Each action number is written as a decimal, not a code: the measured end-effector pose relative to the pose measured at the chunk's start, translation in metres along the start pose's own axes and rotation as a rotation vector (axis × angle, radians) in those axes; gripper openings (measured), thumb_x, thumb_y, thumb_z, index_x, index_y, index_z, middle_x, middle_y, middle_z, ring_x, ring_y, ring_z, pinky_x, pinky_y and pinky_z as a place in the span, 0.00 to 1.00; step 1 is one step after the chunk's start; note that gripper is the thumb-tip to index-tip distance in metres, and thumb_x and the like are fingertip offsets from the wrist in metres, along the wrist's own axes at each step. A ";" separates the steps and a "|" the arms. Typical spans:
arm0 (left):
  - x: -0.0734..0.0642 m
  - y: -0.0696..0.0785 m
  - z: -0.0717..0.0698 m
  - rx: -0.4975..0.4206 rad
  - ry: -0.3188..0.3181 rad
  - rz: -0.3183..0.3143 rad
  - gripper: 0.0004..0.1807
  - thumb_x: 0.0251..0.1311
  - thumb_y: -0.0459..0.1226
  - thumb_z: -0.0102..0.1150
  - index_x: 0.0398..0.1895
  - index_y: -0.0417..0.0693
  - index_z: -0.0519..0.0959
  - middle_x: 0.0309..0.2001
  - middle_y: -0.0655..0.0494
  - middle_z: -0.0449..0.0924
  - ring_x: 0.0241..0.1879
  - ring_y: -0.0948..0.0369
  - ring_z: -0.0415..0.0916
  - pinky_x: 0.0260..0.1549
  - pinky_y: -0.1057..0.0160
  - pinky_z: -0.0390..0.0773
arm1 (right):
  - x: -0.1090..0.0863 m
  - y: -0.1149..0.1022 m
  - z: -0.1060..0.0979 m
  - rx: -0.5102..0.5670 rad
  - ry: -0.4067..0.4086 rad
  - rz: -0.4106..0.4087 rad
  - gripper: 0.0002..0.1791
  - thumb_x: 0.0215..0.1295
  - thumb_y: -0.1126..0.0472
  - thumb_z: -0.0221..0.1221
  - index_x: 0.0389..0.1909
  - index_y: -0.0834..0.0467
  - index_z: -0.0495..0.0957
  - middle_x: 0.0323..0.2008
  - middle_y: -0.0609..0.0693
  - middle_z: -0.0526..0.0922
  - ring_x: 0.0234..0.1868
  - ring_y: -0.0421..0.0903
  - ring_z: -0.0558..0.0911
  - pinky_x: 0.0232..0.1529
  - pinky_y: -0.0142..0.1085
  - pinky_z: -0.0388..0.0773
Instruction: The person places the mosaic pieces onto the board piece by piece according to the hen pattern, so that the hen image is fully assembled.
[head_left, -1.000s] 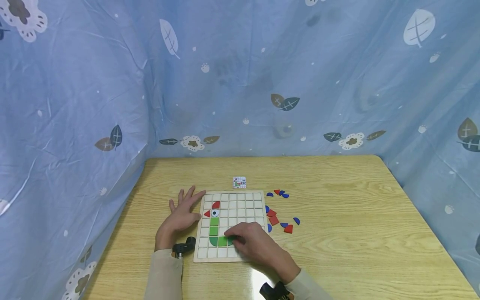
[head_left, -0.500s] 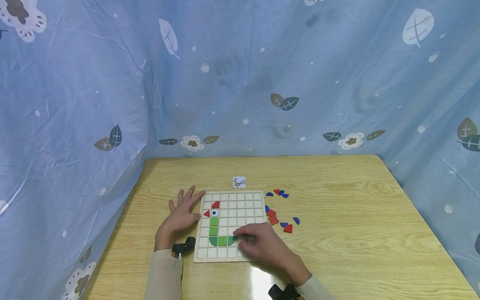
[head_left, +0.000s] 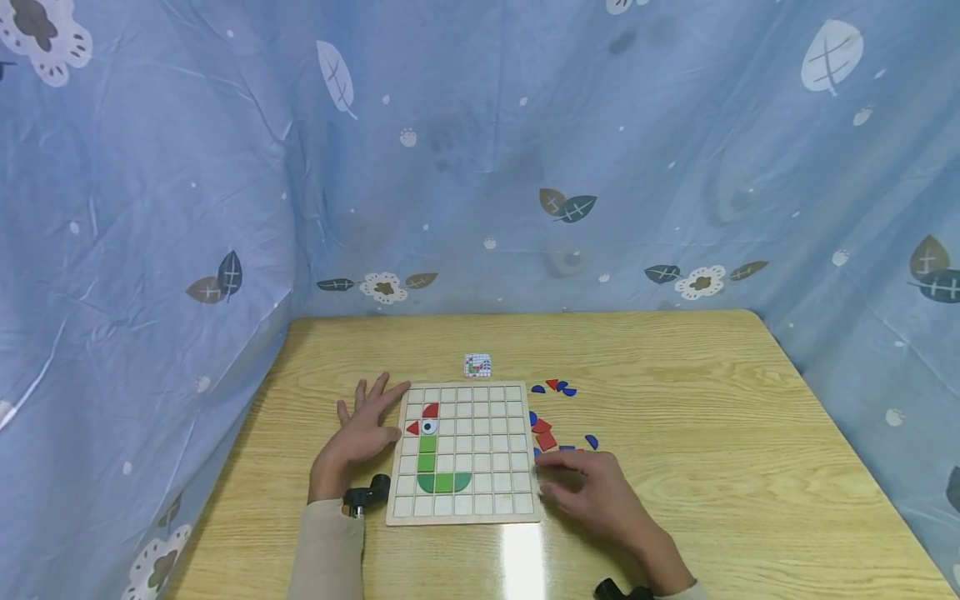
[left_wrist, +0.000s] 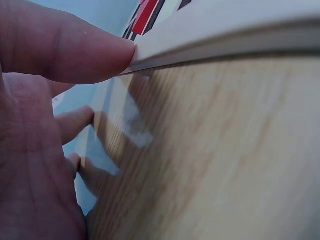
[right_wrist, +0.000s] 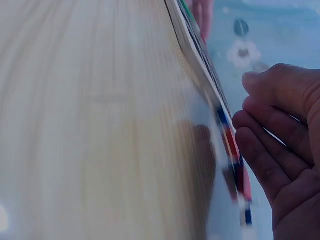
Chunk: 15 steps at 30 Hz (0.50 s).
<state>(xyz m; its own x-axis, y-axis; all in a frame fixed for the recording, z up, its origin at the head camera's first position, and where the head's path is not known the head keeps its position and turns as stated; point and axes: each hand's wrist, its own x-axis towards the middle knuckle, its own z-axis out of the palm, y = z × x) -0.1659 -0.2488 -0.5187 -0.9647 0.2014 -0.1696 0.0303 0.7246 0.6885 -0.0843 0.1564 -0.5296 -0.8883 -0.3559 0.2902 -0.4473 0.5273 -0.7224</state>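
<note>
Off the lower middle of the board (head_left: 483, 442), the right hand (head_left: 600, 492) has swung to its right edge, near the loose red square (head_left: 547, 441), fingers slack, nothing visibly held. That leaves the green end piece (head_left: 462, 482) uncovered in its cell, below frame centre. The left hand (head_left: 362, 433), fingers spread, touches the board's left edge.

The head camera looks forward and down from high up, far enough back to see most of the table (head_left: 712, 417), with the board (head_left: 482, 427) at 6 o'clock and blue cloth (head_left: 465, 158) at 12. The left wrist camera (head_left: 369, 493) looks low and very near (some of it is blurry), left hand (head_left: 363, 430) at 9 o'clock. The right wrist camera (head_left: 617, 590) looks low across the table too, right hand (head_left: 603, 493) at 3. All three views share the board.
</note>
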 end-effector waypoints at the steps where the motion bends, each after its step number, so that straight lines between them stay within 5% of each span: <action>1: 0.000 0.000 0.000 0.000 0.000 -0.001 0.49 0.59 0.30 0.58 0.88 0.53 0.61 0.91 0.39 0.35 0.87 0.33 0.15 0.72 0.21 0.10 | -0.003 0.003 -0.005 -0.015 0.016 0.015 0.19 0.58 0.66 0.79 0.50 0.49 0.93 0.47 0.38 0.94 0.51 0.37 0.91 0.55 0.34 0.87; 8: 0.001 0.000 0.000 0.002 0.001 -0.003 0.48 0.60 0.31 0.58 0.88 0.53 0.61 0.91 0.40 0.35 0.87 0.34 0.16 0.72 0.22 0.10 | -0.020 0.019 -0.034 -0.070 0.082 0.092 0.20 0.58 0.68 0.80 0.51 0.48 0.93 0.49 0.37 0.94 0.54 0.40 0.92 0.57 0.25 0.83; 15: 0.000 0.001 0.000 0.006 0.001 0.001 0.48 0.60 0.31 0.59 0.88 0.53 0.61 0.91 0.39 0.35 0.87 0.33 0.16 0.72 0.21 0.10 | -0.022 0.030 -0.046 -0.160 0.102 0.126 0.18 0.58 0.66 0.80 0.50 0.51 0.93 0.48 0.39 0.94 0.53 0.41 0.92 0.53 0.36 0.90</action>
<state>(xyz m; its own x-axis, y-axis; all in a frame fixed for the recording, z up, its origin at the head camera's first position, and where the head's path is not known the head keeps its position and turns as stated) -0.1662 -0.2480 -0.5177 -0.9650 0.2014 -0.1679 0.0329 0.7282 0.6846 -0.0829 0.2156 -0.5283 -0.9407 -0.2034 0.2716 -0.3352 0.6811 -0.6509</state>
